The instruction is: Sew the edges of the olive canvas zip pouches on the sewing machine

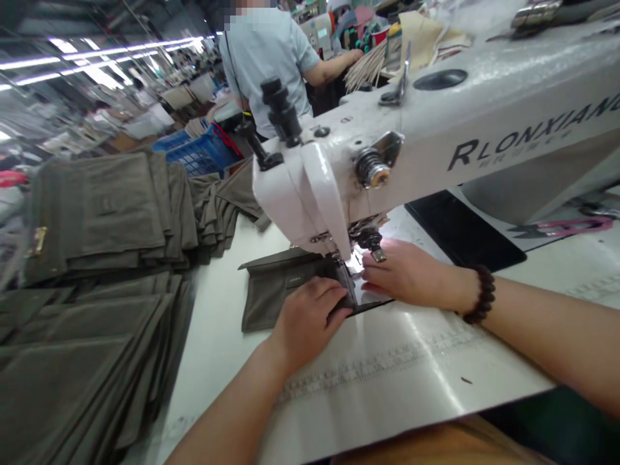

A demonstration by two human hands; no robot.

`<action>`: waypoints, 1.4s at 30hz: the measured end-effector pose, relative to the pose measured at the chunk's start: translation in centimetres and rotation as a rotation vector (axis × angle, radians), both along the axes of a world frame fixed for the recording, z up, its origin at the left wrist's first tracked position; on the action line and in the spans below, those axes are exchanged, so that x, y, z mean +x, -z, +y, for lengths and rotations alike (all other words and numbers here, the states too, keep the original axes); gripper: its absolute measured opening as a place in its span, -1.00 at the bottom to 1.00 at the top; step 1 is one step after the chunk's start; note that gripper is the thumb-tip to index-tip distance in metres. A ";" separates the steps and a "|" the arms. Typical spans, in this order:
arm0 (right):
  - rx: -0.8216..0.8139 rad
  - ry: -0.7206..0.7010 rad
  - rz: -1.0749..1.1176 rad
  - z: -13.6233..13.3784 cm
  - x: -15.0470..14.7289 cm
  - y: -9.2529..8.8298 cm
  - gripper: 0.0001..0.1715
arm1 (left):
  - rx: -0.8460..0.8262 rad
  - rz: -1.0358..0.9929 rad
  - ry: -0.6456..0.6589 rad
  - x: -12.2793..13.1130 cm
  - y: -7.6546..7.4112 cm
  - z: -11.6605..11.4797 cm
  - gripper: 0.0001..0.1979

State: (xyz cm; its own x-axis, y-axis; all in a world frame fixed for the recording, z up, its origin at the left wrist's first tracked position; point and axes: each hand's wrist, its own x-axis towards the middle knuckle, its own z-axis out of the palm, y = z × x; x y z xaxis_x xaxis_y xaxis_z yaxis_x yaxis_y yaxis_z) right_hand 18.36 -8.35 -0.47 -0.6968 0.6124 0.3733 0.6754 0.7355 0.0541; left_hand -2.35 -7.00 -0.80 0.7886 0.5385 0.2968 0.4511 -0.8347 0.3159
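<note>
A white sewing machine (436, 123) stands across the table, its needle area lit. Under the presser foot lies a small olive-green fabric piece (271, 287). My left hand (307, 320) rests on this piece just left of the needle, fingers curled and pressing its edge. My right hand (404, 274) lies flat on the machine bed right of the needle, fingers stretched toward the foot and touching the fabric's edge. A dark bead bracelet (479, 294) is on my right wrist.
Stacks of olive fabric pieces (97, 219) cover the table's left side. A blue crate (201, 152) stands behind them. Another person in a light blue shirt (266, 55) works at the back. Pink-handled snips (566, 227) lie at the right.
</note>
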 end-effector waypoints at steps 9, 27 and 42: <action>0.060 -0.172 0.014 -2.1 -0.8 -0.1 -0.76 | -0.120 -0.163 0.005 -0.6 0.1 0.3 -0.84; 0.000 -0.166 -0.043 -2.9 -1.4 0.2 -0.72 | 0.073 -0.188 -0.074 0.0 0.7 -0.7 -0.85; -0.104 -0.179 -0.032 -2.8 -0.4 0.6 -0.68 | 0.173 -0.134 0.024 0.7 1.1 -1.2 -0.86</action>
